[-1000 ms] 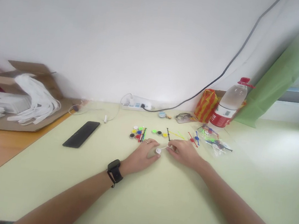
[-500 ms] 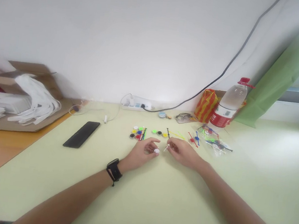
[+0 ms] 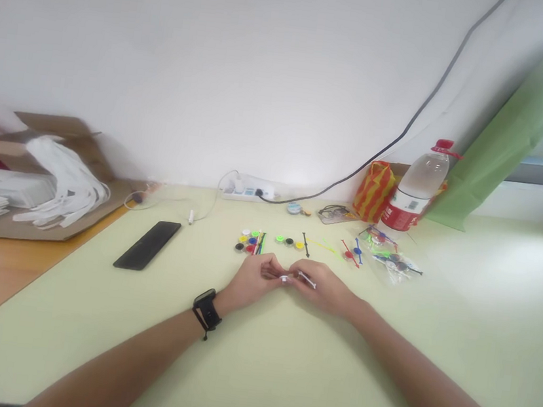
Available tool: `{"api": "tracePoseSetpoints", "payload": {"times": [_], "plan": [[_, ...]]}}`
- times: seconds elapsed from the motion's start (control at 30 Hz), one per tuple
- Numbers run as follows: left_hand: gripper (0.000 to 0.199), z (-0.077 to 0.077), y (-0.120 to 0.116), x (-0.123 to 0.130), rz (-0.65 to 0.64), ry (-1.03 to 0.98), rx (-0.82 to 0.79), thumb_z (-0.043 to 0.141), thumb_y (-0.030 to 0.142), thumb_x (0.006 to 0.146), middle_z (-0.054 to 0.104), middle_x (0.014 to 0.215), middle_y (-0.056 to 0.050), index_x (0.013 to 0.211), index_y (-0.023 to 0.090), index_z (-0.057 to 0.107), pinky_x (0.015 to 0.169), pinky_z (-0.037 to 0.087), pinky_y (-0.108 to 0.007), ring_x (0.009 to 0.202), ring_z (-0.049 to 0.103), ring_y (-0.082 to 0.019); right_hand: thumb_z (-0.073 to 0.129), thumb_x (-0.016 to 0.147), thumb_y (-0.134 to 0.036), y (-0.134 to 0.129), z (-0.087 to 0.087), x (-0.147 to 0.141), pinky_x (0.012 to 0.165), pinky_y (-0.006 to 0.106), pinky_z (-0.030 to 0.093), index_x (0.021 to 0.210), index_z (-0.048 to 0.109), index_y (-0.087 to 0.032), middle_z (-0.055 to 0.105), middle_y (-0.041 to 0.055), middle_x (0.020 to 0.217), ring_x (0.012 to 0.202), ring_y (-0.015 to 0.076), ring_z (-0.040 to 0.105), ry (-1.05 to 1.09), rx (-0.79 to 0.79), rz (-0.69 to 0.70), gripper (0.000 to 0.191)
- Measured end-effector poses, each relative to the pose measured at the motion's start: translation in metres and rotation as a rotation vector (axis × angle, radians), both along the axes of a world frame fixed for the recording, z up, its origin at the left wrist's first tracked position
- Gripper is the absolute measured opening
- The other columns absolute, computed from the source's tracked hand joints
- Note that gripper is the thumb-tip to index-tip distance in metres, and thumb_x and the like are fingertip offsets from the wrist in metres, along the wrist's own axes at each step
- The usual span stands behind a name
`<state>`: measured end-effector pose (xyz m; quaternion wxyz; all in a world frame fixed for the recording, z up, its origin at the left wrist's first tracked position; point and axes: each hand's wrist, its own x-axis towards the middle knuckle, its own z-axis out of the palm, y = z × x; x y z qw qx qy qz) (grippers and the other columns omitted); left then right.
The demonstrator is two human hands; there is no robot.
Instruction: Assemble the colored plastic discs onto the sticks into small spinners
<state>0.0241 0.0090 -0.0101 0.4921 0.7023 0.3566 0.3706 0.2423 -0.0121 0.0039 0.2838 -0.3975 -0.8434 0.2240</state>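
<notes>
Between the fingertips of my left hand [image 3: 257,279] is a small white disc [image 3: 284,278]. My right hand [image 3: 325,285] touches the disc's right side with its fingertips and also holds a thin white arrow-shaped stick [image 3: 308,279] across its fingers. Just beyond my hands lie coloured discs [image 3: 248,240] in a cluster, with several thin coloured sticks [image 3: 260,242] beside them. Farther right are a short row of green, black and yellow discs [image 3: 289,241], a black arrow stick [image 3: 305,244], yellow sticks, and red and blue arrow sticks with discs on them [image 3: 349,254].
A black phone [image 3: 147,245] lies to the left. At the back stand a power strip [image 3: 247,190] and a water bottle [image 3: 411,194]. Clear plastic bags of parts [image 3: 393,261] lie at right. An open cardboard box [image 3: 64,122] holds white straps at far left.
My hands have come together, and my right fingertips now meet the white disc. The white stick has turned and lies across my right fingers, pointing to the right.
</notes>
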Motion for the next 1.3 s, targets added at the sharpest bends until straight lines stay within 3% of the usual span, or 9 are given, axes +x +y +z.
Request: {"api": "tracePoseSetpoints", "payload": {"times": [0.2, 0.43, 0.9, 1.3], "plan": [[0.031, 0.005, -0.002, 0.001, -0.033, 0.002, -0.004, 0.083, 0.040, 0.081, 0.079, 0.096, -0.010, 0.093, 0.016, 0.067, 0.085, 0.062, -0.038, 0.091, 0.077, -0.025, 0.051, 0.100, -0.027, -0.001, 0.001, 0.001, 0.068, 0.027, 0.043, 0.090, 0.060, -0.020, 0.064, 0.0022, 0.082, 0.072, 0.0154, 0.056, -0.025, 0.033, 0.002, 0.015], [0.037, 0.008, 0.000, 0.000, -0.102, 0.002, -0.055, 0.074, 0.044, 0.088, 0.078, 0.113, -0.012, 0.113, 0.017, 0.072, 0.099, 0.058, -0.042, 0.105, 0.074, -0.026, 0.049, 0.099, -0.024, 0.001, 0.001, 0.006, 0.070, 0.028, 0.043, 0.093, 0.059, -0.020, 0.064, 0.0027, 0.085, 0.074, 0.0161, 0.056, -0.041, 0.054, -0.034, 0.012], [0.031, 0.006, 0.003, -0.003, -0.152, -0.082, -0.080, 0.073, 0.042, 0.090, 0.077, 0.113, -0.012, 0.107, 0.016, 0.073, 0.102, 0.056, -0.044, 0.108, 0.073, -0.026, 0.045, 0.102, -0.022, -0.001, 0.000, 0.003, 0.081, 0.032, 0.048, 0.106, 0.063, -0.019, 0.071, 0.0080, 0.102, 0.090, 0.0201, 0.065, -0.018, 0.037, -0.013, 0.019], [0.026, 0.000, 0.001, 0.000, -0.086, 0.017, 0.046, 0.066, 0.041, 0.095, 0.076, 0.098, -0.009, 0.103, 0.017, 0.071, 0.086, 0.059, -0.036, 0.090, 0.072, -0.020, 0.048, 0.099, -0.022, 0.000, -0.003, 0.001, 0.068, 0.027, 0.041, 0.088, 0.061, -0.020, 0.068, 0.0028, 0.081, 0.073, 0.0165, 0.059, -0.066, 0.046, -0.063, 0.017]]}}
